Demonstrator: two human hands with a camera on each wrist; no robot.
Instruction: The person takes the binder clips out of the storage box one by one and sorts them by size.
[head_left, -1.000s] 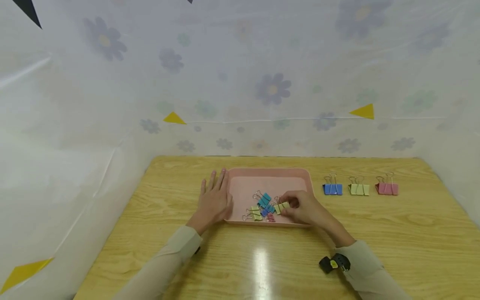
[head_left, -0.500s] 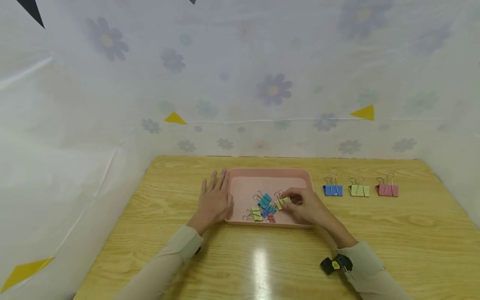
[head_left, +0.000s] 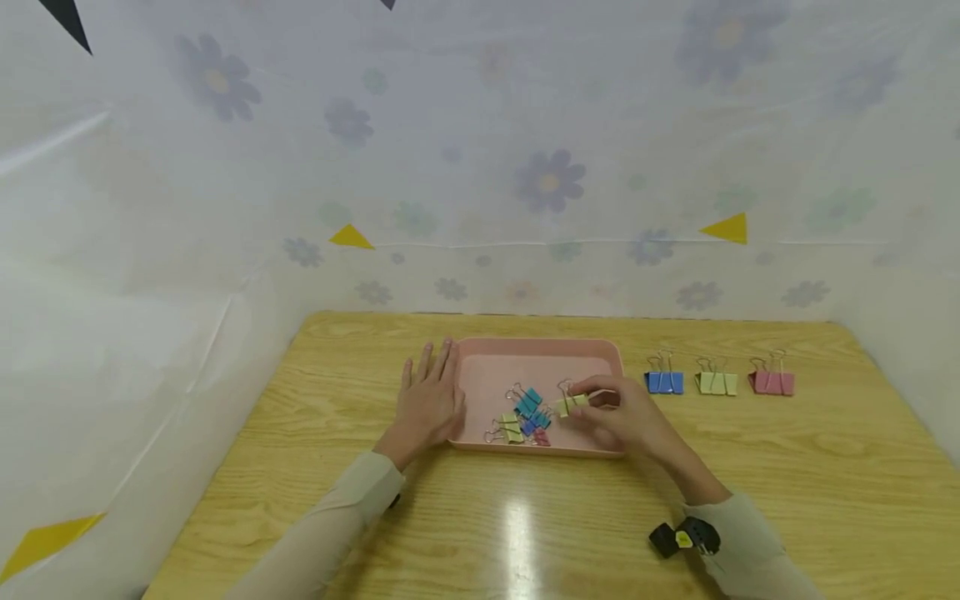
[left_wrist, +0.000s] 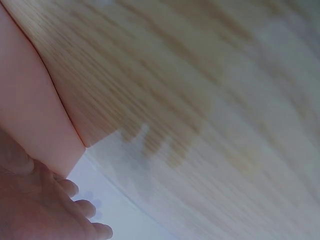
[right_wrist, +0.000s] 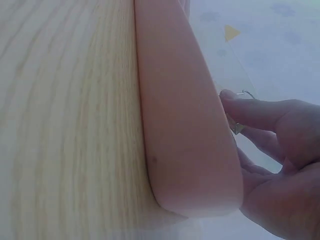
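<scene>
A pink tray (head_left: 480, 367) holds several binder clips toward its front. My right hand (head_left: 628, 412) pinches a yellow binder clip (head_left: 572, 406) between thumb and fingers, over the right part of the tray. In the right wrist view, the tray wall (right_wrist: 187, 110) hides most of that clip. Left of it lie a teal binder clip (head_left: 528, 402), another yellow binder clip (head_left: 512, 427), a pink one (head_left: 542, 437) and small blue ones bunched together. With fingers stretched out, my left hand (head_left: 429, 408) rests along the tray's left edge.
On the wooden table (head_left: 712, 467), right of the tray, stand a blue binder clip (head_left: 664, 383), a yellow binder clip (head_left: 716, 384) and a dark pink binder clip (head_left: 772, 383) in a row. A flower-patterned plastic sheet (head_left: 480, 192) rises behind the table.
My right hand has lifted the pinched yellow clip slightly up and to the right, away from the heap of clips. The left hand has stayed at the tray's edge.
</scene>
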